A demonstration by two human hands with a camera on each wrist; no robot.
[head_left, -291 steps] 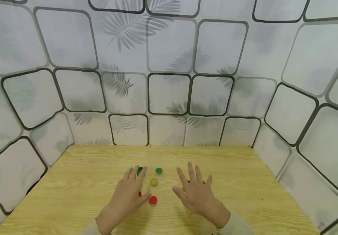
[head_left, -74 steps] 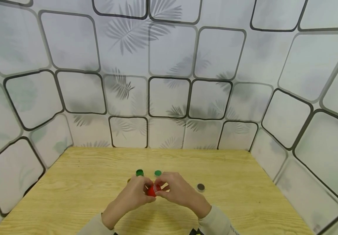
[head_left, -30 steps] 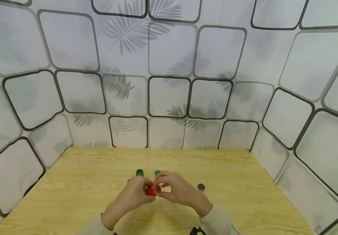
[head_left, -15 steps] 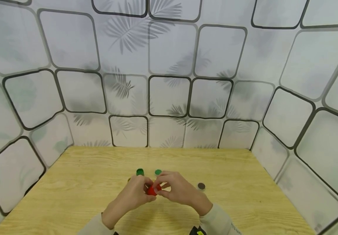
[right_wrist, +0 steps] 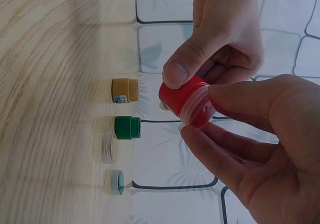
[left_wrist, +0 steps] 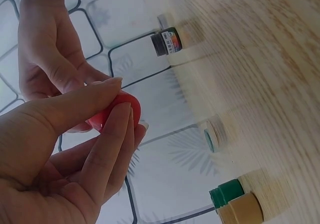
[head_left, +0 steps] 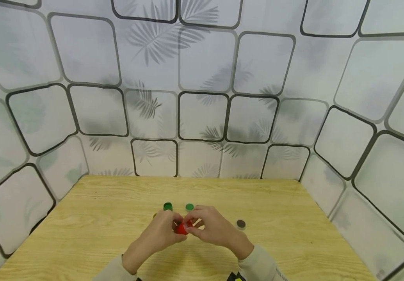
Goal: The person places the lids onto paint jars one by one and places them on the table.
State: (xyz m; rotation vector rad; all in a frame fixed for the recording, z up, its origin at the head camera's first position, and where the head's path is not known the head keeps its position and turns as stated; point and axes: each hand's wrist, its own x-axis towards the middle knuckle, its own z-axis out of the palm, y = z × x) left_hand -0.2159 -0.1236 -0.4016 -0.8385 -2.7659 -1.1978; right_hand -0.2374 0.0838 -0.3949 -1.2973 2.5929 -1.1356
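Note:
In the head view my left hand [head_left: 157, 233] grips a small red paint jar [head_left: 181, 228] above the table. The right wrist view shows that red jar [right_wrist: 181, 95] lying on its side, thumb pressed along it. My right hand [head_left: 213, 228] pinches a clear screw lid [right_wrist: 201, 108], red on its inside, between thumb and fingers at the jar's mouth. Lid and mouth meet; how tightly cannot be told. In the left wrist view the left fingers [left_wrist: 112, 139] wrap the red jar [left_wrist: 131, 106] and hide most of the lid.
Beyond the hands stand an uncapped green jar [head_left: 168, 206] and a yellow-brown jar [right_wrist: 125, 90]. A green lid [head_left: 189, 207] and another clear lid [right_wrist: 108, 149] lie near them. Rightward are a dark lid [head_left: 240, 224] and a black jar [left_wrist: 167, 41]. A patterned curtain [head_left: 202, 117] encloses the wooden table [head_left: 293, 242].
Earlier both hands were spread apart over the table, with the red lid lying there. Now they meet around the red jar and its lid. Over the last second the lid has tilted closer against the jar.

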